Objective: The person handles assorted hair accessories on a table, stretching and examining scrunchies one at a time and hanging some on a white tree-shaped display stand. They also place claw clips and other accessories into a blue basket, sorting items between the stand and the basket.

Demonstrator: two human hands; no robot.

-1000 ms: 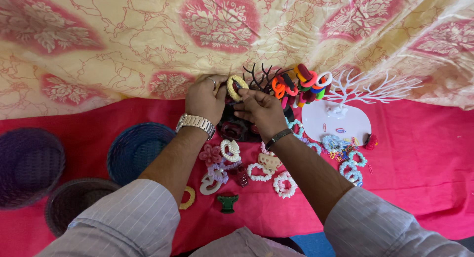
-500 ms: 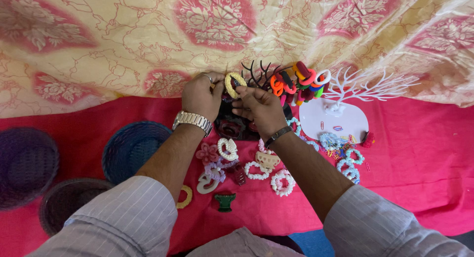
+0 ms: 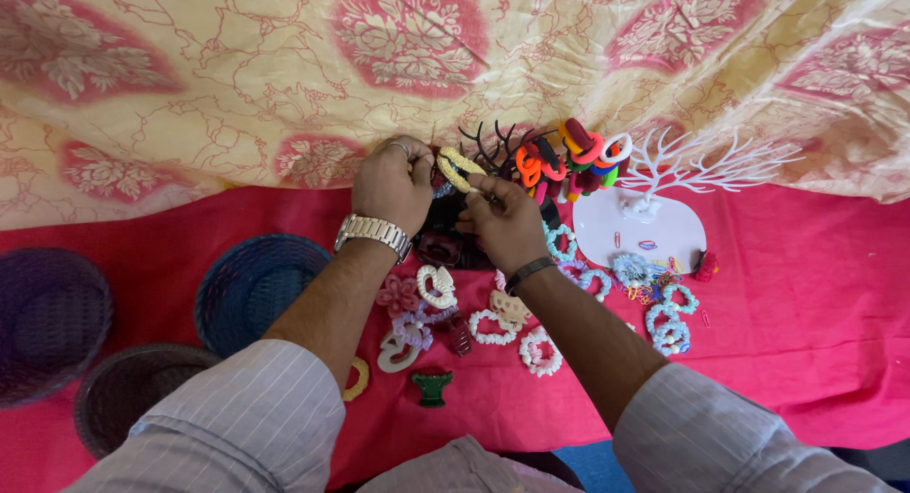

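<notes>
Both hands meet at the back of the red-covered tabletop [image 3: 806, 341], just in front of the draped floral cloth [image 3: 237, 76]. The left hand [image 3: 391, 185], with a metal watch at its wrist, and the right hand [image 3: 502, 223], with a dark band at its wrist, share a yellow hair tie [image 3: 457, 168]: each grip is pinched on one side of the loop, which is held just above the tabletop beside a black branching stand [image 3: 493, 147].

That stand carries a bunch of orange, red, green and white hair ties [image 3: 573, 156] on its prongs. To its right a white tree-shaped stand [image 3: 664, 185] has bare branches, and small clips lie on its round base.

Three woven baskets sit to the left: a blue basket [image 3: 251, 289] nearest the left forearm, a purple basket [image 3: 47, 313] at the edge, and a brown basket [image 3: 128, 393] in front. Nothing can be seen inside any of them.

Pale scrunchies and clips [image 3: 493, 327] lie scattered under the forearms, with a green claw clip [image 3: 431, 387] nearest the person.
</notes>
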